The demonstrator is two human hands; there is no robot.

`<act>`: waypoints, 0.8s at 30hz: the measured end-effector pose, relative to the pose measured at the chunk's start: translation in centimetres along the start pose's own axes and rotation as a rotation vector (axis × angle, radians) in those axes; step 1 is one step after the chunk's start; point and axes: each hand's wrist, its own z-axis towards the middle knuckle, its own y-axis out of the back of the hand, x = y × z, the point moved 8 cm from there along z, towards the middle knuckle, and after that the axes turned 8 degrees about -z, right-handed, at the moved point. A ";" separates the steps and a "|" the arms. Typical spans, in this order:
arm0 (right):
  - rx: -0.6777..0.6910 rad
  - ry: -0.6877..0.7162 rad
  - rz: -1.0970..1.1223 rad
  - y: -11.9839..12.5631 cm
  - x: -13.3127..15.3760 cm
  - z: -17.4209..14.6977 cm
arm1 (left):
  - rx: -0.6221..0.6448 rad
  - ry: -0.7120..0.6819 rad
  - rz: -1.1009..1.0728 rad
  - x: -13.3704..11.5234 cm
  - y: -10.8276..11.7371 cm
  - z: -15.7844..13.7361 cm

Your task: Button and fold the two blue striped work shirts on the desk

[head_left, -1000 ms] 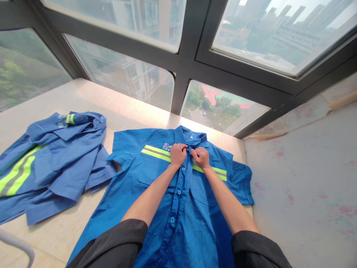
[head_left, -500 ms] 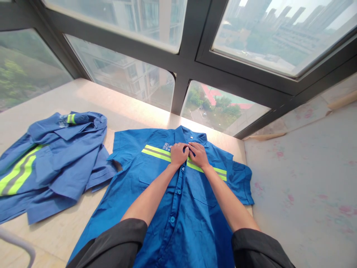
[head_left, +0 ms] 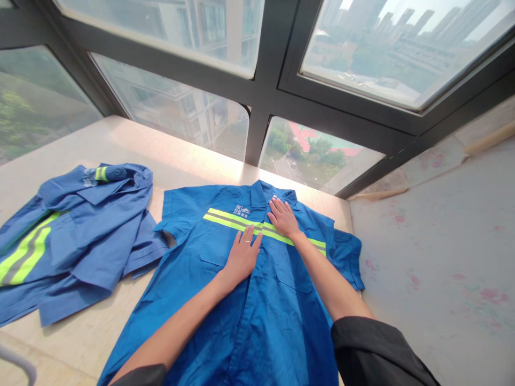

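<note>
Windowsill counter [head_left: 120, 145]: two shirts [head_left: 257, 300] (both hands [head_left: 242, 256] flat on one).

Soft, hazy daylight comes through the windows [head_left: 209, 32] ahead and fills the scene brightly. A warm glare lies along the far edge of the counter [head_left: 132, 145] below the glass. Shadows are faint and short. Focus is sharp throughout; the wide lens bows the window frames toward the edges.

Single head-worn view, looking forward and down (steeply), close over the shirt [head_left: 257, 300], windows [head_left: 362, 48] beyond
</note>
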 end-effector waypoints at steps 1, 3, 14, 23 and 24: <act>0.003 -0.007 -0.003 0.0 -0.1 0.1 | -0.006 -0.002 0.029 -0.7 0.6 -2.2; 0.006 -0.017 -0.002 -0.1 -0.4 0.3 | 0.026 -0.108 0.038 -2.8 1.1 -6.8; 0.027 -0.009 -0.023 -0.8 -1.8 1.3 | 0.010 -0.220 0.043 -5.0 0.3 -14.9; 0.035 0.016 -0.035 -0.8 -2.5 2.0 | 0.012 -0.179 -0.003 -4.9 0.4 -14.8; 0.032 0.018 -0.026 -0.7 -2.5 2.1 | 0.016 -0.175 -0.008 -4.8 0.3 -14.7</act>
